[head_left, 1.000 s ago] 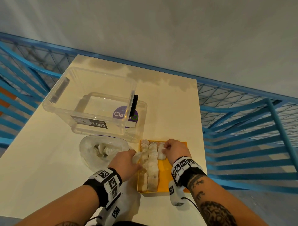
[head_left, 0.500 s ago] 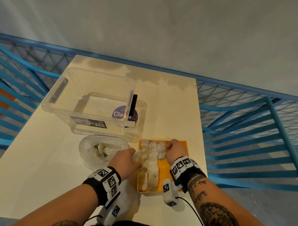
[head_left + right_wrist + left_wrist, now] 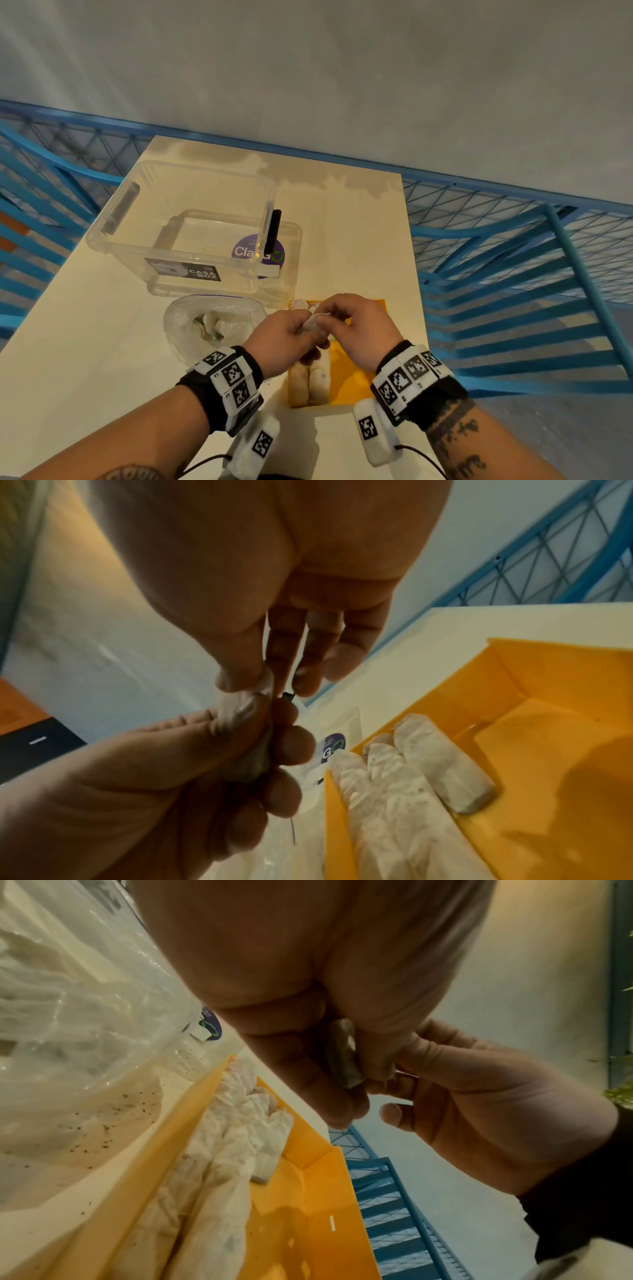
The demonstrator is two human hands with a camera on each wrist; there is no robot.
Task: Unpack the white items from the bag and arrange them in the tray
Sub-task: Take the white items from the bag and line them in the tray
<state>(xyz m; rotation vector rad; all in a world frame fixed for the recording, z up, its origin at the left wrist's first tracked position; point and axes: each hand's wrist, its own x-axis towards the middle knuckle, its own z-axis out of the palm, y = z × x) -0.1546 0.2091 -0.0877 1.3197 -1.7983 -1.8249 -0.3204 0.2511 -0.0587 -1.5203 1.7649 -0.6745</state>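
While both your left hand (image 3: pixel 286 337) and right hand (image 3: pixel 356 325) pinch one small white wrapped piece (image 3: pixel 313 322) above the yellow plastic tray (image 3: pixel 346 380), loosened fingers could drop it crooked across the rows at lower centre.

Cream tabletop (image 3: pixel 359 240) across the frame's middle, clear plastic box (image 3: pixel 191 233) upper left on it, clear bag (image 3: pixel 205 325) just below the box, yellow tray (image 3: pixel 346 380) lower centre holding white items (image 3: pixel 310 382)

A plain indoor work corner: a cream table (image 3: pixel 359 240) against a grey wall (image 3: pixel 342 68), ringed by blue mesh railing (image 3: pixel 513 219)
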